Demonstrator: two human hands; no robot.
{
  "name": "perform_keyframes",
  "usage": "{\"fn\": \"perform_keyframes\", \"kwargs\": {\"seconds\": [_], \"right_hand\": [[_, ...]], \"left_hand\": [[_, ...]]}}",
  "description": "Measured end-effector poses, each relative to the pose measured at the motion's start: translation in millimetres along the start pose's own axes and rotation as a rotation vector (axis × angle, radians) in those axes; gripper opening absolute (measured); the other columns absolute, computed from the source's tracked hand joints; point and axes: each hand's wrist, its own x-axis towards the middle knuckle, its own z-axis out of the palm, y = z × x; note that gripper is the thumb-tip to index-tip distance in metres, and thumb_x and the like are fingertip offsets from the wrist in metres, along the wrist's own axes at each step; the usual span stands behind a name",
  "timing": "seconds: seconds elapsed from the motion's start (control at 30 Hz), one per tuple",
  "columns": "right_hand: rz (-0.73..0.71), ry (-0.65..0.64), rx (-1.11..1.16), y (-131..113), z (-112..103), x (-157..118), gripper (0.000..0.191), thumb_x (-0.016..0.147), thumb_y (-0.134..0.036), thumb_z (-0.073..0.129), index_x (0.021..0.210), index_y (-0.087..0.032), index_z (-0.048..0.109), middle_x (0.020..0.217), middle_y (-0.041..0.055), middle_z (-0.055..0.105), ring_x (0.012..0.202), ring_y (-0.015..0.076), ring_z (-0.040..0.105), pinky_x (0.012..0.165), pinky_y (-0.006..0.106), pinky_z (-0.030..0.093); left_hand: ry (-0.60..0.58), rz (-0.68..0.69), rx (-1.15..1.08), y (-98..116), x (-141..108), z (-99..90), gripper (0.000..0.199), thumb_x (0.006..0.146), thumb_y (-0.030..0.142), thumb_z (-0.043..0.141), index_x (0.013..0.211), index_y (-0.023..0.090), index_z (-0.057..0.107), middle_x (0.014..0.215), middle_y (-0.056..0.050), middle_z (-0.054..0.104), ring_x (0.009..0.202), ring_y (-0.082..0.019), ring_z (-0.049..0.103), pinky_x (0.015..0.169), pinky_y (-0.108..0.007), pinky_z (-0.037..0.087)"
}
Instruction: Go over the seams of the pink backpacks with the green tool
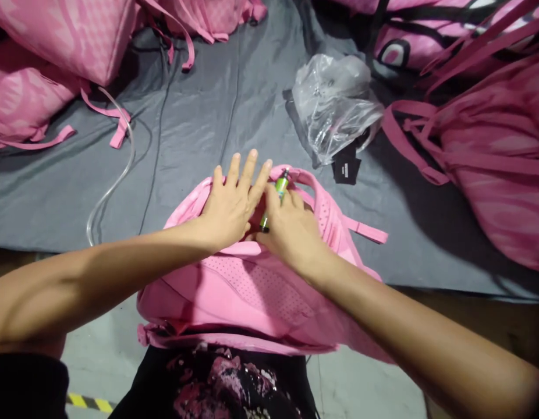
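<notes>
A pink backpack (256, 285) lies at the table's front edge, partly over my lap, its perforated back panel toward me. My left hand (230, 206) rests on its upper part with the fingers spread and stretched out. Beside it, my right hand (295, 230) is closed around a slim green tool with black ends (282, 185), which slants over the top of the backpack. The tool's exact kind cannot be made out. Behind my right hand arches a pink carry loop (307, 177). My hands cover part of the backpack's upper section.
Grey cloth (199, 116) covers the table. Pink bags (68, 41) are piled at the back left, near a clear tube (125, 163). A crumpled plastic bag (334, 105) and black tag (347, 166) lie right of centre. Another pink backpack (496, 151) stands at the right.
</notes>
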Motion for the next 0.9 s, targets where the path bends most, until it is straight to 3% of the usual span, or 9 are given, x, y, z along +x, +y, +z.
{"fn": "perform_keyframes", "kwargs": {"seconds": [0.1,0.23,0.33,0.53,0.7,0.9], "right_hand": [[0.037,-0.002,-0.069,-5.0,6.6,2.1,0.077,0.075,-0.027,0.075,0.14,-0.01,0.038,0.123,0.0299,0.055,0.105,0.0431,0.058,0.074,0.055,0.056],[0.043,-0.024,0.004,-1.9,2.6,-12.3,0.071,0.073,-0.016,0.064,0.139,-0.012,0.037,0.115,0.0226,0.062,0.098,0.0364,0.062,0.074,0.048,0.056],[0.043,0.025,0.105,4.2,3.1,-19.9,0.072,0.073,-0.016,0.059,0.141,-0.013,0.035,0.104,0.0166,0.066,0.093,0.0329,0.065,0.073,0.046,0.056],[0.06,0.034,0.156,11.1,10.9,-19.9,0.072,0.072,-0.015,0.058,0.14,-0.012,0.037,0.104,0.0182,0.066,0.094,0.0336,0.065,0.073,0.045,0.055],[0.06,0.019,0.184,13.1,10.0,-17.5,0.069,0.073,-0.015,0.062,0.139,-0.012,0.04,0.105,0.0174,0.066,0.093,0.0338,0.065,0.076,0.048,0.056],[-0.122,0.171,0.22,6.3,-25.6,-44.3,0.06,0.095,-0.034,0.054,0.149,-0.02,0.034,0.115,0.0181,0.063,0.102,0.0331,0.062,0.087,0.051,0.053]], "left_hand": [[-0.049,-0.01,-0.003,-1.7,1.3,-2.8,0.108,0.079,0.03,0.072,0.157,0.01,0.0,0.162,-0.027,0.009,0.147,-0.045,0.018,0.111,-0.061,0.028],[-0.089,0.096,0.01,-10.3,-4.4,-6.3,0.133,0.064,0.041,0.087,0.158,0.023,-0.004,0.164,-0.024,0.006,0.148,-0.044,0.015,0.112,-0.067,0.019],[-0.081,0.116,0.018,-13.4,-7.0,-3.6,0.142,0.056,0.042,0.092,0.157,0.026,-0.007,0.164,-0.023,0.004,0.148,-0.045,0.015,0.112,-0.069,0.017],[-0.085,0.072,0.045,-8.6,-3.4,-2.1,0.105,0.08,0.032,0.075,0.159,0.021,0.006,0.159,-0.023,0.025,0.133,-0.04,0.041,0.104,-0.055,0.036],[-0.108,0.048,0.054,-8.7,-2.5,-7.6,0.1,0.08,0.032,0.074,0.158,0.023,0.011,0.16,-0.02,0.026,0.134,-0.04,0.039,0.103,-0.052,0.036],[-0.098,0.052,0.037,-13.0,-3.9,-8.2,0.09,0.083,0.034,0.068,0.156,0.025,0.017,0.153,-0.017,0.037,0.123,-0.036,0.047,0.096,-0.047,0.038]]}}
